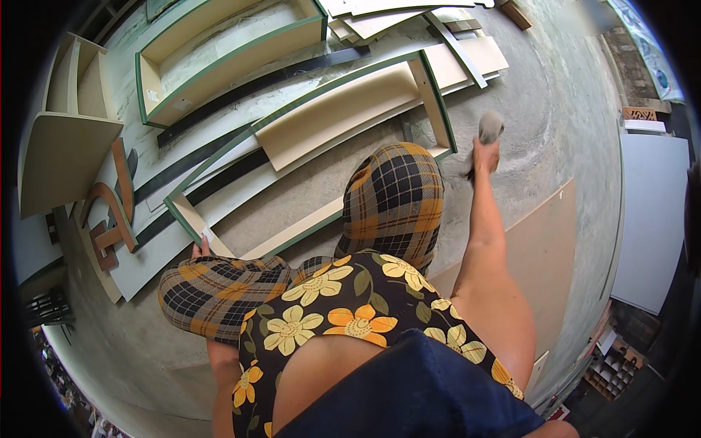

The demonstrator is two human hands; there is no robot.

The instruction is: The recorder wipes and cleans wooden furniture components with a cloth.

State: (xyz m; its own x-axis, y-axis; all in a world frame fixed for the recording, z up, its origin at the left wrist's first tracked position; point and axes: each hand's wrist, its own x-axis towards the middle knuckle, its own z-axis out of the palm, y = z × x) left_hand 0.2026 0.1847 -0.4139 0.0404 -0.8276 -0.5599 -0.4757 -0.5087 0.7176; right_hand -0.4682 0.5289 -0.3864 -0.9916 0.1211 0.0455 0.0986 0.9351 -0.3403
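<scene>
1. Rectangular, green-edged cream board frame [303, 228] lies on grey concrete floor [537, 95].
2. Left hand [201, 249] touches its near-left corner, likely steadying; whether it grips, I cannot tell.
3. Right hand [485, 155], past its near-right corner, grasps blurred grey tool [491, 125].

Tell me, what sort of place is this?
Probably a furniture or woodworking workshop, though I can't be certain. Pointing that way: a green-edged rectangular frame by the person's knees, loose flat boards piled beyond it, and a long dark strip lying nearby.
</scene>
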